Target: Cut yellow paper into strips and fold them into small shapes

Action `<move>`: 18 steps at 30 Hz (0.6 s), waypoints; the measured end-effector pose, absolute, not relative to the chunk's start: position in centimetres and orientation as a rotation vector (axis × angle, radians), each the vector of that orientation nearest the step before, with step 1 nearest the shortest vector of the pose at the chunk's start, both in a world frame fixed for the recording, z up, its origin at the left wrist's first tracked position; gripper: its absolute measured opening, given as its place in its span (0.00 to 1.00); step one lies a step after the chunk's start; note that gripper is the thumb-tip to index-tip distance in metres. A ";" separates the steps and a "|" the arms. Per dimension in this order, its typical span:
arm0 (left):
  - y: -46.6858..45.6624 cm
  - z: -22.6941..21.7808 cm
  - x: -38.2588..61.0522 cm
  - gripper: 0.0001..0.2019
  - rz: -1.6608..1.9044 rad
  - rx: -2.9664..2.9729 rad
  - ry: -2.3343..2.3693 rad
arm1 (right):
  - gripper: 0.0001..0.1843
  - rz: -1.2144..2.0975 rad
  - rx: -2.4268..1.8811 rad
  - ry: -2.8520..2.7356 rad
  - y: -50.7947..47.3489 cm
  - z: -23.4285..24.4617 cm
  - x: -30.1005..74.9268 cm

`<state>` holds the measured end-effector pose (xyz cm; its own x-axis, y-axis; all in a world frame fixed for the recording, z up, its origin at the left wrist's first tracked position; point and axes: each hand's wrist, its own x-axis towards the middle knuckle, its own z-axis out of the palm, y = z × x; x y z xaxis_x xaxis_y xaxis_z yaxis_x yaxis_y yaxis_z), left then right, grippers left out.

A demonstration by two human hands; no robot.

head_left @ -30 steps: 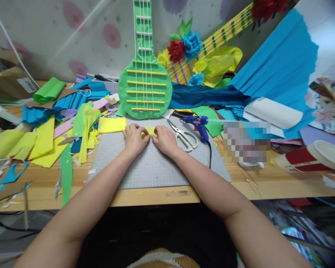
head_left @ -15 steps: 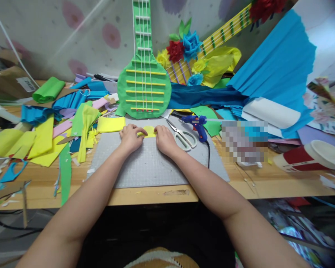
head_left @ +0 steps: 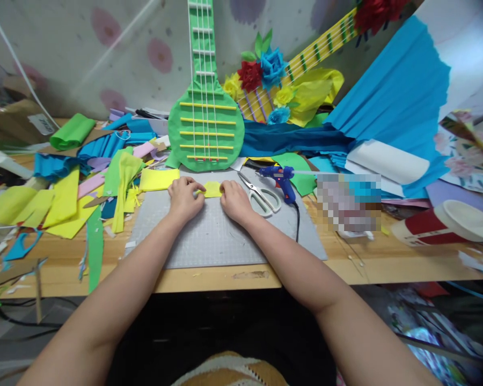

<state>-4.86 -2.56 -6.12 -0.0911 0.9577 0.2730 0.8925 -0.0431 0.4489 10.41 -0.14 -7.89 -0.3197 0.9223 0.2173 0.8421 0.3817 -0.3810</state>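
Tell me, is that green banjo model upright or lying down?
Upright: the green banjo model has its round body low, its neck rising before the flowered backdrop; what props it is hidden.

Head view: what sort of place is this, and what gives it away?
Probably a craft workspace: scissors and a blue glue gun lie side by side, and coloured scraps litter the wooden table.

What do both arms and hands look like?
Both arms are bare, without visible sleeves. The left hand and right hand wear no gloves; no watch or bracelet shows. Any rings are too small to tell. Brown-and-cream cloth, probably clothing, shows below.
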 end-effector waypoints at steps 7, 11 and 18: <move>-2.3 -6.2 -2.6 0.14 0.812 2.117 2.139 | 0.12 0.276 -1.538 -2.259 -0.2 -7.7 10.4; -2.1 -6.5 -2.5 0.14 0.744 2.084 2.154 | 0.12 0.279 -1.532 -2.264 -0.2 -7.8 10.4; -2.6 -6.4 -4.2 0.08 0.756 1.964 2.197 | 0.13 0.264 -1.540 -2.252 -0.1 -7.9 10.3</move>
<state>-4.22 -2.60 -6.42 -0.1635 0.9548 0.2483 0.9054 0.0452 0.4222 10.33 -0.13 -7.95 -0.3146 0.9243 0.2163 0.8492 0.3759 -0.3710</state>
